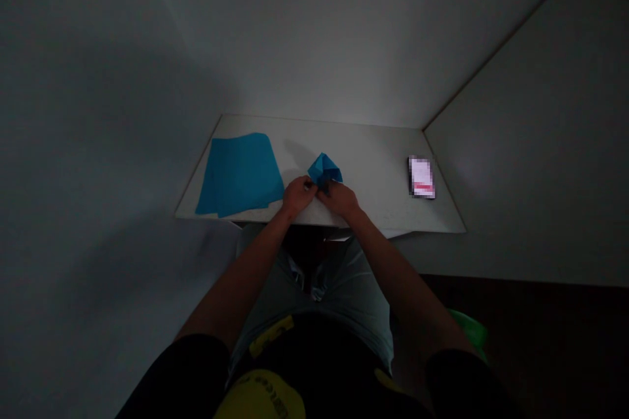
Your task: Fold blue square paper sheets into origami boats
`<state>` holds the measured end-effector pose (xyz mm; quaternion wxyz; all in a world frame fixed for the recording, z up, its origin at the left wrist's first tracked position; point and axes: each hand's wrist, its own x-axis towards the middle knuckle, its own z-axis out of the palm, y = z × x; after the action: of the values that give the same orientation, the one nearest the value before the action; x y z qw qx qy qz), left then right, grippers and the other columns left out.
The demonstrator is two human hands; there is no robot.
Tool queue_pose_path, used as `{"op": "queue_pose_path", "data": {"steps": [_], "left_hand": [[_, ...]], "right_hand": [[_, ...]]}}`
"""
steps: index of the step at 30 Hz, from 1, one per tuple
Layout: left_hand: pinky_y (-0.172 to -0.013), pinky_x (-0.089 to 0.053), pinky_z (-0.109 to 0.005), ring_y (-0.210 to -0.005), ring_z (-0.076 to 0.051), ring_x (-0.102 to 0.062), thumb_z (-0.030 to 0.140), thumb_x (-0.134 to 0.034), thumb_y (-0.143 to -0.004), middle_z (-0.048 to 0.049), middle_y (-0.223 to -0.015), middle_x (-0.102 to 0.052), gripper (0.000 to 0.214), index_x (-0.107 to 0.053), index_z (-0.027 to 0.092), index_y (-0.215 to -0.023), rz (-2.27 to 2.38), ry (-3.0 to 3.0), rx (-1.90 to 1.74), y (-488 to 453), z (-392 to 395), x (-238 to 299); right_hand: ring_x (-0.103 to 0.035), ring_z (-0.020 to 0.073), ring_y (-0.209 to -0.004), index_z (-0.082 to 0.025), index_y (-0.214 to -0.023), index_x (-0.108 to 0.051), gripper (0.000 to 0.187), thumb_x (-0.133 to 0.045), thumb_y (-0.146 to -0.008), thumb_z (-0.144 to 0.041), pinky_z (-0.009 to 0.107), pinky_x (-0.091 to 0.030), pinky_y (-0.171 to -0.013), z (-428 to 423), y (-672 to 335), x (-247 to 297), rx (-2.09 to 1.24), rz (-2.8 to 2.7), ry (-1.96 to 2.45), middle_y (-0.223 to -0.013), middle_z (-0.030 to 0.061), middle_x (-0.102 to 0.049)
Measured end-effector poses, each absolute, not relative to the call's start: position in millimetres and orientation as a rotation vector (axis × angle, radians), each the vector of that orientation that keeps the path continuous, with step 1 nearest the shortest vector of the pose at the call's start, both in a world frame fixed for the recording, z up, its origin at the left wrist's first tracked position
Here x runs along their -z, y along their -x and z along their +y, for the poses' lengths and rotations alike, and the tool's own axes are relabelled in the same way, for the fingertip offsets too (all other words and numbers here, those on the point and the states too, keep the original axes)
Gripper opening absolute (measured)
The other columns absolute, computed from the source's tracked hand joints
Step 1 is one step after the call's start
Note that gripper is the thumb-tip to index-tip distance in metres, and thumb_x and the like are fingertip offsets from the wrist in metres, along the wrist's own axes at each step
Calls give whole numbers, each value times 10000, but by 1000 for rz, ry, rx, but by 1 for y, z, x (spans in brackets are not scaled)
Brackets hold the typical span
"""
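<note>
Presently, listed from the body outward:

Lap: pale shorts and a dark top with yellow print fill the bottom of the view; a green seat edge (469, 327) shows at the person's right.

Table edge: the near rim of the white table (383, 219) runs just under both wrists.

Left hand (296, 195): resting at the near edge, fingers drawn together and pinching the near-left corner of the folded paper.

Right hand (341, 198): just beside the left, nearly touching it, fingers curled down onto the near-right edge of the same piece; how firmly they clamp cannot be told in this dim light.

Folded paper (325, 169): a small blue folded piece lying directly beyond the fingertips of both hands, centred between them. Its point rises up and away from the person; neither hand is clearly nearer.

Paper sheets (239, 173): flat blue sheets lying to the left of the left hand, apart from the folded piece.

Phone (421, 177): a small lit device well apart to the right, near the far corner.

Walls: plain grey, meeting behind the table.
</note>
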<state>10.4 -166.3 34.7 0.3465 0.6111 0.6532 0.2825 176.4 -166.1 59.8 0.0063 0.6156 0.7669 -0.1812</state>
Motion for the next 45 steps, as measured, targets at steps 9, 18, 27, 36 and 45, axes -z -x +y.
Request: {"op": "queue_pose_path", "data": {"steps": [9, 18, 27, 36, 45], "left_hand": [[-524, -501, -192, -584, -99, -655, 238, -641, -931, -19, -896, -755, 74, -696, 189, -923, 1512, -1367, -783, -4, -165, -33], [-520, -514, -202, -572, -107, -636, 226, -638, -936, -17, -830, -710, 81, -659, 190, -867, 1482, -1333, -730, -3, -163, -36], [-537, -514, -212, -547, -123, -657, 250, -645, -956, 9, -716, -692, 120, -630, 205, -846, 1546, -1323, -752, -4, -164, -36], [-512, -512, -203, -522, -96, -667, 279, -573, -1033, 3, -863, -726, 102, -548, 218, -955, 1625, -1221, -829, -9, -162, -32], [-504, -527, -216, -565, -57, -632, 165, -679, -925, -54, -1321, -642, 530, -403, 291, -1359, 1603, -1290, -941, -10, -167, -22]], "right_hand": [[-747, 331, -1229, -186, -1358, -699, 484, -512, -1118, -562, 344, -551, -939, -158, -182, -63, 638, 2429, -1845, -1330, 177, -785], [-742, 308, -1225, -176, -1310, -743, 399, -553, -1110, -465, 325, -542, -955, -151, -185, -60, 659, 2449, -1783, -1334, 166, -787], [-739, 287, -1168, -178, -1179, -783, 343, -503, -1107, -364, 304, -518, -895, -149, -184, -52, 634, 2444, -1766, -1258, 166, -799], [-626, 211, -881, -245, -868, -605, 159, -604, -962, -374, 330, -495, -844, -146, -199, -25, 1506, 2868, -1813, -895, 13, -661], [-598, 237, -1003, -279, -881, -564, 256, -652, -923, -515, 369, -564, -831, -174, -219, -11, 2102, 2962, -1887, -1098, 52, -599]]}}
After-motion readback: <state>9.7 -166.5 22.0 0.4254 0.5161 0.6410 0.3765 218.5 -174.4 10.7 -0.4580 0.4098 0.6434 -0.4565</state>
